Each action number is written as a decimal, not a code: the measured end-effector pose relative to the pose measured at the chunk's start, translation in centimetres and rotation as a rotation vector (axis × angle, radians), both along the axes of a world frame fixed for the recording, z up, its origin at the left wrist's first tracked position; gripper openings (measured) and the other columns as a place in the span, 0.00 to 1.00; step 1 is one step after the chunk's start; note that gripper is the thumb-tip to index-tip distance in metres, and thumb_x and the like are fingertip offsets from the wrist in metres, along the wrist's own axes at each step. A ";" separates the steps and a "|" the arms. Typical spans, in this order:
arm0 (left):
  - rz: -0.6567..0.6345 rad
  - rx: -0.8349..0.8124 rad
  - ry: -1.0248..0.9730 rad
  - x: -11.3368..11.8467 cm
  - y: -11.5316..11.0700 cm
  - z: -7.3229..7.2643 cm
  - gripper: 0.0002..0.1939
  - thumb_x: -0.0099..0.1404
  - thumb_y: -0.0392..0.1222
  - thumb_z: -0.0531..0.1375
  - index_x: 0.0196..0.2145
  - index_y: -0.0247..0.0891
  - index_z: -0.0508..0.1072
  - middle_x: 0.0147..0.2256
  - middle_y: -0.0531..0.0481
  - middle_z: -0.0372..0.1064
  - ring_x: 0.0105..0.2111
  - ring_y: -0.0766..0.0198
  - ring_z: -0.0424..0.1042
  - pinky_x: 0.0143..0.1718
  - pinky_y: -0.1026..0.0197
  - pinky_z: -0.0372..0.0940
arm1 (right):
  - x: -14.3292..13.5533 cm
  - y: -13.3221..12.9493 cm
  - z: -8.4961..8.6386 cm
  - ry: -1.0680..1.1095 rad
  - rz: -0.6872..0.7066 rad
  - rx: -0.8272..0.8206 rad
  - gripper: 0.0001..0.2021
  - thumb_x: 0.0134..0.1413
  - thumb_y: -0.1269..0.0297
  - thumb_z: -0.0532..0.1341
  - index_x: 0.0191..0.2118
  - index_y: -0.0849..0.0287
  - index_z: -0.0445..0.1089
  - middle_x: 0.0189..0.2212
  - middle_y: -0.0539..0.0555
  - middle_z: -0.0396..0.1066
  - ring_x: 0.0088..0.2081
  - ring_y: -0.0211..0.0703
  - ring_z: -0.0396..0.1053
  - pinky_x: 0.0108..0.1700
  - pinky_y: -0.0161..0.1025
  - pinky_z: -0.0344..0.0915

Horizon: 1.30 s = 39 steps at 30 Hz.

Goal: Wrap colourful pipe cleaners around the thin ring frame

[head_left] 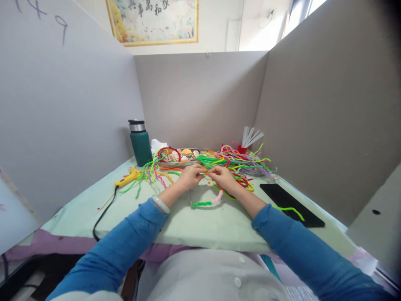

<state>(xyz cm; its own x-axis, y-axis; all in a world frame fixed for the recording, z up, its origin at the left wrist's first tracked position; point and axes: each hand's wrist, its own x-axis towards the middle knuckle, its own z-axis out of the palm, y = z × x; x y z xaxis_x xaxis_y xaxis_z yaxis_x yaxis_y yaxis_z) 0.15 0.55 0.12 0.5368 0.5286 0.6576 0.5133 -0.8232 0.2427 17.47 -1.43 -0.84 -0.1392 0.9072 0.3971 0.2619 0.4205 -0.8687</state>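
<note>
Head view: hands [189, 177] [224, 179] near pipe cleaners [202, 204], partition's handwritten number [39, 11] ending "49".

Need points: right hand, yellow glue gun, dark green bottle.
Right hand [223, 178]: head view, back of the hand.
Yellow glue gun [127, 179]: head view, middle of its body.
Dark green bottle [141, 148]: head view, its side below the metal neck.
</note>
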 end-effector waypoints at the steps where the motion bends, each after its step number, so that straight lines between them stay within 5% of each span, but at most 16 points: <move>1: 0.006 -0.002 0.012 0.0 0.0 0.0 0.14 0.56 0.34 0.58 0.40 0.39 0.75 0.38 0.47 0.70 0.31 0.68 0.67 0.33 0.66 0.61 | 0.0 -0.1 0.0 -0.001 0.005 -0.001 0.08 0.41 0.61 0.58 0.25 0.61 0.65 0.15 0.45 0.59 0.18 0.31 0.54 0.22 0.31 0.52; 23: 0.042 0.004 0.053 0.0 -0.2 0.1 0.11 0.57 0.36 0.56 0.37 0.38 0.77 0.36 0.46 0.69 0.31 0.68 0.67 0.33 0.65 0.61 | -0.2 -0.6 0.2 -0.057 0.036 0.051 0.08 0.42 0.61 0.57 0.26 0.62 0.66 0.19 0.47 0.63 0.22 0.32 0.58 0.24 0.31 0.55; 32: 0.095 -0.420 -0.010 0.2 -0.6 0.4 0.15 0.59 0.44 0.55 0.39 0.34 0.75 0.15 0.54 0.64 0.16 0.71 0.62 0.21 0.69 0.55 | -0.1 -0.6 0.3 -0.086 0.023 0.068 0.08 0.42 0.62 0.57 0.26 0.62 0.66 0.19 0.48 0.64 0.22 0.33 0.58 0.24 0.31 0.54; 39: 0.032 -0.488 -0.151 0.4 -0.5 0.0 0.14 0.56 0.47 0.57 0.34 0.33 0.71 0.16 0.56 0.63 0.14 0.72 0.61 0.18 0.70 0.53 | -0.1 -0.7 0.4 -0.089 0.030 0.073 0.09 0.43 0.61 0.58 0.26 0.62 0.67 0.19 0.48 0.63 0.21 0.33 0.57 0.24 0.31 0.54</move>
